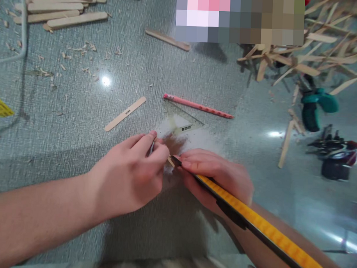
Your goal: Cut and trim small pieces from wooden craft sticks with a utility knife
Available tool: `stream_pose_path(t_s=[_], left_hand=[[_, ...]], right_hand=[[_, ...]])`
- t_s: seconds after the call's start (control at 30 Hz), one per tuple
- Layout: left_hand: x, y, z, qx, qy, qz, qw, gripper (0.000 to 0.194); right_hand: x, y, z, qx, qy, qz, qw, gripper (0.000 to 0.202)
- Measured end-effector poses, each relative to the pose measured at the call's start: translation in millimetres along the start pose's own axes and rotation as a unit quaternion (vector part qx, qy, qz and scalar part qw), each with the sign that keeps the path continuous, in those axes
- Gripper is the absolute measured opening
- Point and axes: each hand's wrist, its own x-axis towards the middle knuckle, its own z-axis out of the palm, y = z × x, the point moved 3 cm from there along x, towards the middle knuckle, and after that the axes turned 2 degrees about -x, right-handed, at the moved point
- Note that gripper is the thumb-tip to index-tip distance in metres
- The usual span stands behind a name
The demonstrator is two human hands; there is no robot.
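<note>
My right hand [218, 174] is closed around a long yellow-and-black utility knife [252, 214], its handle running toward the lower right. The dark blade tip [176, 161] touches or lies very close to a small piece of wooden craft stick [171, 162]. My left hand [136, 167] pinches that piece, and its fingers hide most of it. Just beyond the hands lies a clear set square [186, 124] on a white patch of the table. A pink pencil [199, 106] rests behind it, and a whole craft stick [125, 114] lies to the left.
Several craft sticks [62, 14] are piled at the upper left, with wood shavings [82, 48] scattered nearby. Another stick [167, 39] lies farther back. At the right are a tangle of joined sticks [310, 60], teal-handled pliers [311, 109] and a dark cluttered object [336, 155].
</note>
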Motion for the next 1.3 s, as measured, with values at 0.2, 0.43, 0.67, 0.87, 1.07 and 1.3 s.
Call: stream_pose_path(t_s=[0.2, 0.43, 0.67, 0.87, 1.07, 1.3], left_hand=[[0.7, 0.7, 0.0, 0.006, 0.009, 0.005, 1.0, 0.029], [-1.6, 1.8, 2.1, 0.013, 0.014, 0.002, 1.0, 0.028], [-4.0, 1.6, 0.7, 0.019, -0.001, -0.003, 1.0, 0.027], [-2.5, 1.5, 1.2, 0.021, 0.003, 0.009, 1.0, 0.027], [0.9, 2.3, 0.6, 0.023, -0.001, 0.011, 1.0, 0.029], [-1.2, 2.4, 2.5, 0.018, 0.011, 0.006, 1.0, 0.023]], right_hand=[[-2.2, -0.1, 1.5, 0.01, -0.001, 0.006, 1.0, 0.031], [0.3, -2.8, 1.8, 0.016, -0.009, -0.006, 1.0, 0.031], [-2.9, -0.2, -1.4, 0.02, -0.025, -0.024, 0.999, 0.028], [-8.0, 2.5, 1.0, 0.028, 0.02, 0.016, 0.999, 0.031], [-3.9, 1.9, 2.3, 0.014, 0.0, 0.003, 1.0, 0.031], [-2.5, -1.4, 1.1, 0.012, -0.022, -0.012, 1.0, 0.025]])
